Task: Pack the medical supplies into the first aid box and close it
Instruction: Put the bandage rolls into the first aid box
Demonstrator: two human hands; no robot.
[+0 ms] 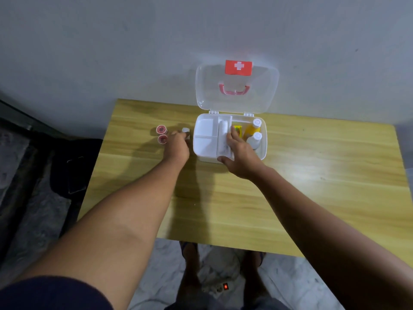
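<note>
White plastic box (230,156) just right of frame centre, on the far part of a pale wood-grain table (290,186). Clear rounded lid (237,99) swung up and standing open behind it, with a red label (238,67) bearing a white cross near the top and a pink handle (234,89) below it. Inside, a white divided tray (204,136) filling the left half: shallow smooth compartments, bare. A white roll (223,135) lying in the tray's long middle slot, darkly speckled toward its near end. Right half deeper: an orange bottle (252,128) and a white bottle (254,139), both upright with white round caps, plus a yellow packet (238,130), print too small to read.

Right hand (240,153) spread flat over the box, fingers apart across roll and packet, thumb at the tray's near edge, closed on nothing. Left hand (178,146) on the table just left of the box, fingers curled at a small white cap-like item (185,130); cannot tell whether actually pinched. Further left, two small round red-and-white rolls (161,130), touching, one behind the other. Below, a socket strip (220,287) on the marbled floor.
</note>
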